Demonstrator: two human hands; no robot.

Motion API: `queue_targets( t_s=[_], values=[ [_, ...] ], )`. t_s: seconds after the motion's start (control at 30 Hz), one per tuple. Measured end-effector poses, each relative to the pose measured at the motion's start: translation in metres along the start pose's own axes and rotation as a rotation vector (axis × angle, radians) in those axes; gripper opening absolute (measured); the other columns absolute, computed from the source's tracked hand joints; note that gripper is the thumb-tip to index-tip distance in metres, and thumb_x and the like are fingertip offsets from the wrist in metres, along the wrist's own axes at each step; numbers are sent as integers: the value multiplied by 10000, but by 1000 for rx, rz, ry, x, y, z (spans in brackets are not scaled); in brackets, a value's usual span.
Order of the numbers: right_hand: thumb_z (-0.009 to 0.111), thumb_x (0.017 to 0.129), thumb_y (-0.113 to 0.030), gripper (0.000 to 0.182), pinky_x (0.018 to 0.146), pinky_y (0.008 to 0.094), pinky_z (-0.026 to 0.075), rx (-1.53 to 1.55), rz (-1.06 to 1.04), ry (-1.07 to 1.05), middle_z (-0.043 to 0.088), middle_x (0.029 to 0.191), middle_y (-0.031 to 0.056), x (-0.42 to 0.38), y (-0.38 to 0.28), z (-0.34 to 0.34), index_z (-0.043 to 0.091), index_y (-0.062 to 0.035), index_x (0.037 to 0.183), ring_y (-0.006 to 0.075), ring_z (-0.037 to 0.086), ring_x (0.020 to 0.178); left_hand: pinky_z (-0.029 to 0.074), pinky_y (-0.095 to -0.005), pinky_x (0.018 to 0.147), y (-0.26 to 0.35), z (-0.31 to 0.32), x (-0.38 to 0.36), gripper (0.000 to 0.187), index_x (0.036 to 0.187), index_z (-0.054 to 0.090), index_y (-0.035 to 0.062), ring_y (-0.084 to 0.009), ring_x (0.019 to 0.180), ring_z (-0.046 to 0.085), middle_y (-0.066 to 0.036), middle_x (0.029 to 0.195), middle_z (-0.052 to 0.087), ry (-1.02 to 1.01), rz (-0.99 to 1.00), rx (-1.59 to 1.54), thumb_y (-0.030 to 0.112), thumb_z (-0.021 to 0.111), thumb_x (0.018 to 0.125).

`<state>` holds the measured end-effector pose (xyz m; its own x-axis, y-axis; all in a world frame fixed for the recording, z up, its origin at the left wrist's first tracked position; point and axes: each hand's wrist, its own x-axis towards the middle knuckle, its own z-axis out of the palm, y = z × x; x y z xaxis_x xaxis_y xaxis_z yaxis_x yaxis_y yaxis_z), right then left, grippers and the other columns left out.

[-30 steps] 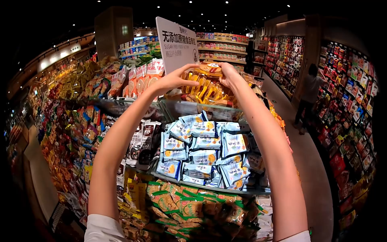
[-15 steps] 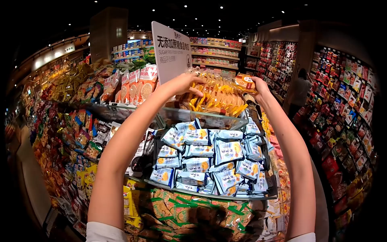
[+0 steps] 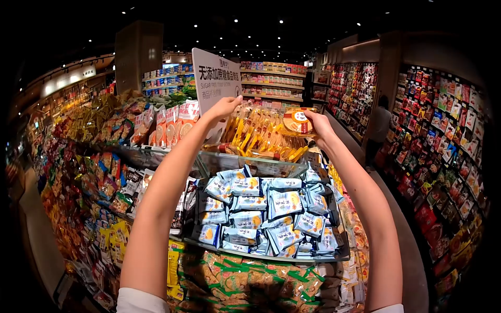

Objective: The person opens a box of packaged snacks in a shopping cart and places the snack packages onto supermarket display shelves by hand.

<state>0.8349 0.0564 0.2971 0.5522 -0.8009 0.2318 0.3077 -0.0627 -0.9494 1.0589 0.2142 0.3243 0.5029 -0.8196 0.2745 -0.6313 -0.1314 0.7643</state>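
Note:
My right hand (image 3: 319,124) is closed on a round yellow-and-red snack packet (image 3: 298,122), held above the right end of a clear bin (image 3: 250,161). Rows of yellow-wrapped round snacks (image 3: 261,130) fill that bin. At its back left, beside a white sign (image 3: 216,78), is my left hand (image 3: 227,106), its fingers drawn together; whether anything is between them is too small to tell. Just in front of the bin lie light-blue packets (image 3: 284,203) in a dark tray (image 3: 271,256).
Red-and-white packets (image 3: 182,115) stand left of the sign. Green-and-brown packets (image 3: 250,276) lie below the tray. Tall hanging displays (image 3: 443,130) line the right side, with a person (image 3: 382,125) beside them. Shelves (image 3: 274,86) stand at the back.
The view has shifted. My left hand has moved back and left from the yellow packets, its fingers now closer together. My right hand has brought its packet left, face toward the camera.

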Motion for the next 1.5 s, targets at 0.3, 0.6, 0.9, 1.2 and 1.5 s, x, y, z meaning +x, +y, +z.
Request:
queue_targets(
  t_s=[0.3, 0.6, 0.9, 1.2, 1.5],
  values=[
    [473, 847, -199, 245, 623, 290, 487, -17, -39, -47, 605, 862, 82, -4, 3, 3, 523, 17, 950, 142, 602, 703, 352, -402, 929, 2, 20, 59, 479, 1163, 521, 145, -176, 1139, 432, -68, 1213, 480, -354, 27, 334, 486, 416, 845],
    [487, 844, -201, 250, 627, 285, 485, 81, -16, -22, 599, 875, 99, -7, 17, 0, 518, 28, 939, 147, 598, 713, 260, -451, 994, -2, 23, 77, 500, 1283, 356, 152, -234, 1227, 312, -70, 1338, 324, -306, -79, 423, 433, 387, 871],
    [508, 831, -203, 254, 635, 287, 498, 118, 1, -45, 605, 886, 99, -13, 23, -2, 519, 20, 952, 146, 606, 723, 423, -329, 683, -13, 23, 94, 204, 984, 508, 118, -176, 830, 543, -114, 947, 562, -359, 28, 411, 133, 551, 786],
    [513, 829, -199, 248, 666, 296, 494, 164, -4, -58, 601, 917, 98, -15, 28, -4, 519, 14, 956, 150, 603, 754, 453, -275, 443, -44, 14, 104, 119, 816, 457, 38, -117, 540, 525, -52, 686, 549, -72, 144, -214, 46, 574, 799],
    [500, 836, -198, 256, 655, 277, 488, 108, -7, -52, 603, 918, 99, -10, 29, -4, 524, 18, 972, 145, 603, 747, 469, -297, 543, -44, 27, 114, 193, 945, 444, 64, -168, 672, 557, -102, 734, 532, -10, 254, 257, 244, 455, 879]
  ],
)
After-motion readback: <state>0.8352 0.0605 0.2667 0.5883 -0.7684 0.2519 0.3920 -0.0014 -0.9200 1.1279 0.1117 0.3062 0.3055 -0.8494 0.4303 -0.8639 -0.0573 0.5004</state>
